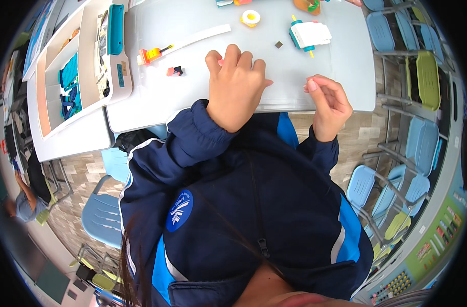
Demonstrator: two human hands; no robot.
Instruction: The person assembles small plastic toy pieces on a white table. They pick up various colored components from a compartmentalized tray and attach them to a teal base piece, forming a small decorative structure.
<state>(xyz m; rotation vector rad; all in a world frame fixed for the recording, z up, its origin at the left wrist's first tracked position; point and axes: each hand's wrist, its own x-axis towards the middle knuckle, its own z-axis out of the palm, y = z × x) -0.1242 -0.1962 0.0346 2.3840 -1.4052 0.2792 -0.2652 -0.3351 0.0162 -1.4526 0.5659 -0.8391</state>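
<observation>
Holding my L hand (237, 84) half-curled, can't tell contents; my R hand (330, 105) pinched tip-to-tip, ditto. 1 wht-teal brick build (313, 34) at R's 12 o'clock, 1 pink-blk brick cluster (175, 71) at L's 9.

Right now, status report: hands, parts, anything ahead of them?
Left hand curled over table, pink piece partly hidden by it. Right hand pinched, contents unclear. Ahead, untouched: dark tile, white-and-teal assembly.

Tabletop (346, 61) smooth, faintly glossy; brick assembly (313, 35) smooth plastic; jacket (295, 204) matt cloth.
</observation>
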